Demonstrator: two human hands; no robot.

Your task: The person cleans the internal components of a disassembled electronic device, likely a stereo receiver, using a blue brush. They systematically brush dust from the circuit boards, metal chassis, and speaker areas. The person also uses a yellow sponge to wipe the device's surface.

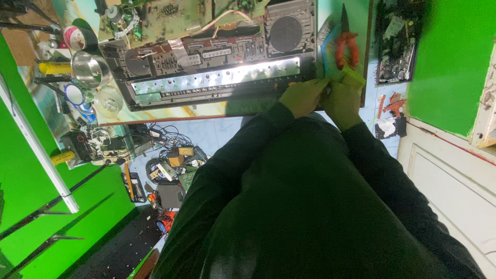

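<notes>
Presently, past opened audio chassis (206,77) on tabletop (170,111), left hand (305,96) and right hand (342,102) touching, fingers clenched, contents hidden; red-handled pliers (346,47) just beyond, likely knocked off if grip slips.

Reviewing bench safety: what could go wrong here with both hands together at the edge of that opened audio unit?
1. The left hand and right hand hide whatever they grip; it may slip unseen.
2. The red-handled pliers lie close above the hands, easy to knock.
3. The open grey audio chassis overhangs the tabletop edge and could tip.
</notes>
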